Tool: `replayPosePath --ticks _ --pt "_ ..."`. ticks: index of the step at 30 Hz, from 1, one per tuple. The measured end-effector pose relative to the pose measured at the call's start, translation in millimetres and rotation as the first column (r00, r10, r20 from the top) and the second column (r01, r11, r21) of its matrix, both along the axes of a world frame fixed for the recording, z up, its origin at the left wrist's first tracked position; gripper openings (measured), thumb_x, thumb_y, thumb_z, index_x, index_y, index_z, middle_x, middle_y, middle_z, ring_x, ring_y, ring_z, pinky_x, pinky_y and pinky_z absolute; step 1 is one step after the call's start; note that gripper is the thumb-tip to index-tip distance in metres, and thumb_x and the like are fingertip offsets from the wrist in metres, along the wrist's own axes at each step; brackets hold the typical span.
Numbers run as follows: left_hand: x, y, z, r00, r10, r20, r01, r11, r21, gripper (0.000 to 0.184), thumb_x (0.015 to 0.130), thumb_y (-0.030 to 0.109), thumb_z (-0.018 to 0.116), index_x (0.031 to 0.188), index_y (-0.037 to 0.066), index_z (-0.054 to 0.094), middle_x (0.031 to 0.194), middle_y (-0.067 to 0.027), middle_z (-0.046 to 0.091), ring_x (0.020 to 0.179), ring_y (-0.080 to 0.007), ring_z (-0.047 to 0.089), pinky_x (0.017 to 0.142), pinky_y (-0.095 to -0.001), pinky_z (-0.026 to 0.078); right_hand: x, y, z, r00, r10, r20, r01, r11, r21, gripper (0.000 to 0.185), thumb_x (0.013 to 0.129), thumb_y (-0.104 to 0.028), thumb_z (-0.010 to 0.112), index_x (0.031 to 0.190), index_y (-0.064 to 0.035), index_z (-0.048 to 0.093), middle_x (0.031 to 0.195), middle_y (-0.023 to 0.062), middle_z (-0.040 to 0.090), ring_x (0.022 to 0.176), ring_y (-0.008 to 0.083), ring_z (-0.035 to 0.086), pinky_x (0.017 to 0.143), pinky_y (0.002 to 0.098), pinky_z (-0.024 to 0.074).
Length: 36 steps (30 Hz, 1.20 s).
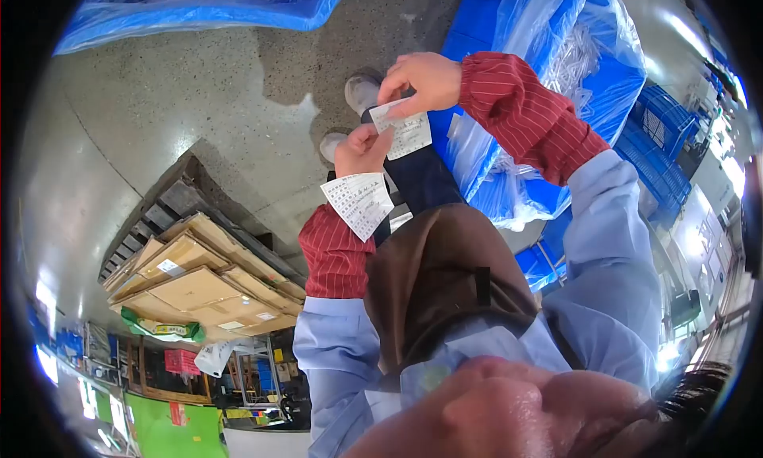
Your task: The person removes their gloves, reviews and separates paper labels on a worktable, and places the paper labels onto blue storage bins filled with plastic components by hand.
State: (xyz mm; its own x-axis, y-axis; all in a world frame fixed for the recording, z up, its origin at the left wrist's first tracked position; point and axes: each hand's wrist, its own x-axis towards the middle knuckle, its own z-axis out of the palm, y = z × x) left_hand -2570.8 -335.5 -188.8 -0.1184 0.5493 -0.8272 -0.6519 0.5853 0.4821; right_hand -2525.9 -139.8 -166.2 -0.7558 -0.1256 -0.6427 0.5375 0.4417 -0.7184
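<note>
My left hand (362,150) is closed, with its fingers curled near the middle of the view. A fanned stack of white printed slips (359,205) sticks out below it, over the red striped cuff. To its upper right, my right hand (425,81) pinches another white slip (409,132) between thumb and fingers. This slip has handwriting and printed rows, too small to read. Its left edge lies close to my left fingertips; whether they touch it is unclear.
Blue bins lined with clear plastic, one at the upper left (199,15) and one at the right (477,29), hold clear plastic pieces. Flattened cardboard (191,291) lies on a dark pallet (163,212) at the left. Blue baskets (656,156) stand far right. My shoes (362,91) rest on the concrete floor.
</note>
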Motion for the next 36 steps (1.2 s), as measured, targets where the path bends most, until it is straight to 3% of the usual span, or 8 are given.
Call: replayPosePath --ticks 5,8,12,15,19,25,29,36 --pt "0.4 13.2 -17.9 0.964 0.248 -0.094 -0.253 0.967 -0.043 0.021 0.073 0.005 0.059 0.091 -0.005 0.056 0.077 -0.0065 0.06 0.065 -0.0075 0.053 0.061 -0.0197 0.043 3.0 23.2 -19.7 0.997 -0.016 0.078 0.021 0.997 -0.07 0.022 0.07 -0.024 0.061 0.08 -0.0043 0.059 0.065 0.0047 0.059 0.056 0.0143 0.055 0.053 0.0266 0.0427" --pt "-10.1 15.0 -18.2 0.948 0.271 -0.166 -0.285 0.956 -0.066 0.031 0.072 0.005 0.06 0.1 -0.006 0.051 0.076 -0.0062 0.059 0.067 -0.0078 0.053 0.063 -0.02 0.043 35.1 32.7 -65.4 0.915 -0.334 0.227 0.344 0.939 -0.003 0.025 0.069 -0.027 0.061 0.083 -0.006 0.06 0.071 0.0055 0.062 0.065 0.0132 0.058 0.061 0.0266 0.0441" --pt "-20.9 9.9 -12.8 0.965 0.251 -0.075 -0.257 0.963 -0.083 0.03 0.074 0.003 0.057 0.102 -0.004 0.049 0.077 -0.0049 0.057 0.067 -0.0071 0.052 0.064 -0.019 0.043 112.9 11.9 -156.4 0.528 -0.797 0.293 0.803 0.581 0.136 0.027 0.071 -0.023 0.061 0.088 -0.0021 0.06 0.077 0.0069 0.062 0.07 0.0115 0.056 0.064 0.0251 0.0435" --pt "-23.7 8.7 -2.7 0.969 0.247 -0.004 -0.246 0.967 -0.061 0.025 0.076 0.004 0.056 0.1 -0.003 0.05 0.08 -0.0045 0.056 0.069 -0.0073 0.053 0.064 -0.019 0.044 184.3 -28.6 -217.5 0.243 -0.928 0.281 0.917 0.314 0.244 0.024 0.071 -0.016 0.062 0.089 -0.0002 0.059 0.078 0.0036 0.06 0.069 0.0091 0.054 0.063 0.0212 0.0423" --pt "-21.0 -4.6 -10.7 0.983 0.182 0.038 -0.179 0.982 -0.061 0.024 0.079 0.007 0.054 0.102 0.0 0.05 0.084 -0.0058 0.058 0.072 -0.0096 0.055 0.065 -0.0206 0.046 228.7 -82.7 -201.8 -0.108 -0.972 0.21 0.9 -0.006 0.436 0.022 0.071 -0.013 0.061 0.089 -0.0006 0.06 0.078 0.0063 0.061 0.068 0.0135 0.056 0.064 0.0245 0.044" --pt "-28.7 -22.0 -20.0 0.993 0.085 0.086 -0.079 0.994 -0.069 0.024 0.079 0.01 0.055 0.101 0.001 0.051 0.084 -0.007 0.058 0.071 -0.0105 0.056 0.065 -0.0213 0.047 268.1 -132.1 -184.6 -0.071 -0.997 0.026 0.869 -0.049 0.493 0.018 0.072 -0.011 0.061 0.087 -0.0009 0.059 0.075 0.0073 0.061 0.065 0.0135 0.056 0.062 0.0252 0.0446" --pt "-48.6 -29.6 -16.5 0.991 0.052 0.121 -0.04 0.994 -0.098 0.026 0.077 0.008 0.058 0.099 -0.001 0.051 0.08 -0.0055 0.057 0.069 -0.0091 0.055 0.064 -0.0197 0.046 282.4 -163.0 -193.6 -0.337 -0.906 -0.257 0.842 -0.412 0.348 0.008 0.071 -0.003 0.061 0.071 -0.0029 0.053 0.07 0.0067 0.059 0.065 0.0131 0.056 0.061 0.0265 0.045" --pt "-93.1 -52.6 -20.7 0.996 -0.025 0.08 0.036 0.991 -0.128 0.025 0.074 0.006 0.06 0.097 -0.001 0.053 0.078 -0.003 0.056 0.067 -0.0073 0.053 0.062 -0.0183 0.045 266.2 -165.6 -191.8 -0.086 -0.927 -0.365 0.423 -0.365 0.829 0.016 0.068 -0.017 0.061 0.072 -0.0034 0.053 0.068 0.01 0.057 0.061 0.0196 0.055 0.058 0.0307 0.0432"
